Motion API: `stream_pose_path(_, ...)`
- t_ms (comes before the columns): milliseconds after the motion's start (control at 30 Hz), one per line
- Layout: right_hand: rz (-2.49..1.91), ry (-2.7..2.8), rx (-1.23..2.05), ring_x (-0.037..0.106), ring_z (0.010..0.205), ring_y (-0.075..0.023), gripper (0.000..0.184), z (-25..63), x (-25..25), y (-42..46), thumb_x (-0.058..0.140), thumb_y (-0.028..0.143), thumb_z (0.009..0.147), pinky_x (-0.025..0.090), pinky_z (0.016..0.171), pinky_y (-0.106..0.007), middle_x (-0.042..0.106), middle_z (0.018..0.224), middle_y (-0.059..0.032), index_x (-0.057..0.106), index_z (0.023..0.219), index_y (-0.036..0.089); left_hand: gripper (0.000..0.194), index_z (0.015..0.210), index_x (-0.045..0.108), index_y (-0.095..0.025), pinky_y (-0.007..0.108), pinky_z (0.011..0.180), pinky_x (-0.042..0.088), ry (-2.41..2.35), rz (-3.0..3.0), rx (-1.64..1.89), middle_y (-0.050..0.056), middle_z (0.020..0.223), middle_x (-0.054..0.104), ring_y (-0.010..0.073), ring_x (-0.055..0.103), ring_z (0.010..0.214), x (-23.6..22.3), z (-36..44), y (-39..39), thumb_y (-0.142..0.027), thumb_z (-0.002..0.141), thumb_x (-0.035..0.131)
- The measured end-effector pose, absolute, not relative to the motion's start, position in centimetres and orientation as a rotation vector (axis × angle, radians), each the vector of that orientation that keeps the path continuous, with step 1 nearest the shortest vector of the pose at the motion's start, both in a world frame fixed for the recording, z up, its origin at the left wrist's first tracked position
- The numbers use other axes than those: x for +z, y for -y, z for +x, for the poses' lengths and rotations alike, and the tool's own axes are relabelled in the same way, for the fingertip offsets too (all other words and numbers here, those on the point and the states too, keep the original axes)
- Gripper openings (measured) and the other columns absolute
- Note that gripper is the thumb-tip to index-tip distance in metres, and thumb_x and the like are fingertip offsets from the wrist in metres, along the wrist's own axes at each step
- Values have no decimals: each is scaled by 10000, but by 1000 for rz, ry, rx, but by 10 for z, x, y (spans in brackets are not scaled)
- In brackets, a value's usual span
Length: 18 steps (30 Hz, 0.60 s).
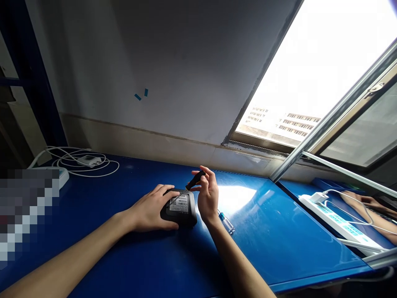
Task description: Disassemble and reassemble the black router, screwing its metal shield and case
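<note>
A black box-shaped device (188,215) with a white printed label lies on the blue table. My left hand (151,207) grips it from the left, thumb along the near side and fingers across the top. In my right hand (208,194), raised just right of the device, is a screwdriver (196,180) with a black handle. Its thin shaft slants down to the left, and the tip reaches the device's top near my left fingers; whether it sits in a screw is too small to tell. A second tool with a clear and blue handle (227,222) lies beyond my right wrist.
Coiled white cable with an adapter (89,160) lies at the back left, beside a pixelated area. A white power strip (338,221) with a plug stands right of a metal post (288,161). Another person's hands (356,203) show at far right. The wall and window border the back.
</note>
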State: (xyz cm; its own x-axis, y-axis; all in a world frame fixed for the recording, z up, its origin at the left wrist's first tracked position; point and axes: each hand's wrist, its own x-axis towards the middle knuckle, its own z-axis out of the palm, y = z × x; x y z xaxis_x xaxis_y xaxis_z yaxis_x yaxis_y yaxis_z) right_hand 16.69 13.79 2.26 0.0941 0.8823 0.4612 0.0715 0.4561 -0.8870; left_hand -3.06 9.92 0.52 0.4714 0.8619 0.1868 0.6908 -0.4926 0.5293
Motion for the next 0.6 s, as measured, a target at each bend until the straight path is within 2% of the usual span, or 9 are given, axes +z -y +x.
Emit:
stream_pose_path(200,-926,1364,726,650,733,-130,405,165,24,-137,578,492,938,591,562,-244,634,989,-26,608,1256,243,842,1421,529,-321,497,1132,449,-1315,2331,605,74,1558,434,358,414,1426,3,-30,-100,-639,690,800)
stream_pose_path(333,-933,1352,741,664,761,-146,381,165,24,-137,488,446,976,597,562,-255,673,999,-39,590,1275,232,843,1429,524,-315,506,1130,447,-1317,2340,603,84,1561,430,363,421,1421,3,-31,-100,-637,697,793)
stream_pose_path(433,-924,1361,748,663,786,-143,391,165,23,-136,456,475,995,601,577,-254,672,1064,-50,584,1280,240,840,1419,537,-313,511,1126,452,-1325,2338,618,84,1557,440,370,427,1418,2,-31,-100,-636,689,797)
stream_pose_path(600,-941,1370,686,628,747,-121,383,165,24,-136,582,489,943,585,555,-228,636,1061,-45,620,1225,233,848,1424,530,-309,508,1127,450,-1310,2349,620,89,1555,441,367,420,1422,2,-31,-100,-642,691,796)
